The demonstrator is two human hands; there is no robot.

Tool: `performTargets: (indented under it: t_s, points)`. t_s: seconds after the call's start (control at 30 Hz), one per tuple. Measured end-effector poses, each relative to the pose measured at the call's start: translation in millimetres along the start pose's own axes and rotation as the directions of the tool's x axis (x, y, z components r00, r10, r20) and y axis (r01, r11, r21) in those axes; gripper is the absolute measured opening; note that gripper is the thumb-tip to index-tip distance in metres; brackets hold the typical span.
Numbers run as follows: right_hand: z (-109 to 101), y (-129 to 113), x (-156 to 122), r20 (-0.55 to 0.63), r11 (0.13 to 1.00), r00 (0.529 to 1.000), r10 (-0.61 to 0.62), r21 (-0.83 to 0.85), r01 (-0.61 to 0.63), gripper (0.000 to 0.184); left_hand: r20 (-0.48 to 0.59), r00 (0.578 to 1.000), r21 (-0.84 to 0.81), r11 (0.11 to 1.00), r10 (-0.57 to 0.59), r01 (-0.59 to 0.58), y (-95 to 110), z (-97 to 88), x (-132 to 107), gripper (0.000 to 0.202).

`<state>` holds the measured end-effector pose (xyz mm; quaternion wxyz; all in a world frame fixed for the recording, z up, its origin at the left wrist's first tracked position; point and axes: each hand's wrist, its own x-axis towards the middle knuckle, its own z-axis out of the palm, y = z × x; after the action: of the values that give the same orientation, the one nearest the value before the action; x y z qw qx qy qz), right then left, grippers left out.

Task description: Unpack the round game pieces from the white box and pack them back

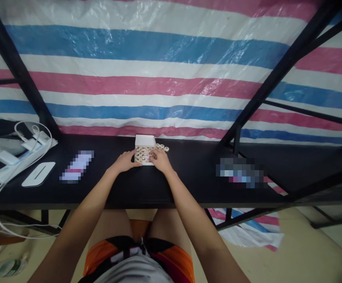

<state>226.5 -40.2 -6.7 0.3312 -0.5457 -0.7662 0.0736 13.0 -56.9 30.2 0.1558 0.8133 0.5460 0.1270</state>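
A small white box stands open on the black table, with its tray of round wooden game pieces in front of it. My left hand rests against the tray's left side, fingers curled on its edge. My right hand lies on the tray's right side, fingertips pinched over the pieces; what they grip is too small to tell. A few loose round pieces lie just behind my right hand.
At the left stand white chargers and cables and a flat white device. Blurred patches lie at the left and right. Black frame posts rise before a striped tarp.
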Motion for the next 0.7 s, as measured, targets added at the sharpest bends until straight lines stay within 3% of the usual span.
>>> performTargets:
  t_s: [0.1,0.2,0.3,0.37,0.43,0.53,0.7]
  points:
    - [-1.1,-0.1,1.0,-0.012,0.996,0.999,0.031,0.079,-0.030,0.016,-0.004,1.000,-0.009,1.000,-0.008,0.008,-2.2,1.7,1.0,0.090]
    - [-8.3,4.5,0.8,-0.123,0.990,0.991,0.056,0.137,-0.039,0.014,-0.012,1.000,-0.014,1.000,-0.002,0.002,-6.7,4.7,3.1,0.090]
    - [-18.2,18.9,-2.1,-0.273,0.965,0.926,0.260,0.091,-0.245,0.014,-0.018,1.000,-0.014,1.000,0.019,-0.019,-11.8,7.9,5.6,0.092]
    - [-22.9,30.4,-4.9,-0.277,0.910,0.871,0.405,0.026,-0.415,0.014,-0.018,0.999,-0.016,1.000,0.026,-0.026,-13.8,8.9,6.3,0.092]
    - [-24.5,38.9,-7.3,-0.228,0.870,0.852,0.471,-0.041,-0.492,0.014,-0.019,1.000,-0.022,1.000,0.021,-0.021,-14.1,8.7,6.0,0.092]
    - [-22.1,43.0,-8.8,-0.189,0.861,0.862,0.470,-0.117,-0.495,0.017,-0.014,1.000,-0.032,0.999,0.007,-0.008,-12.9,7.3,4.8,0.092]
    - [-18.4,40.7,-8.8,-0.264,0.878,0.867,0.422,-0.121,-0.463,0.022,-0.013,1.000,-0.034,0.999,0.007,-0.008,-12.7,7.2,4.8,0.091]
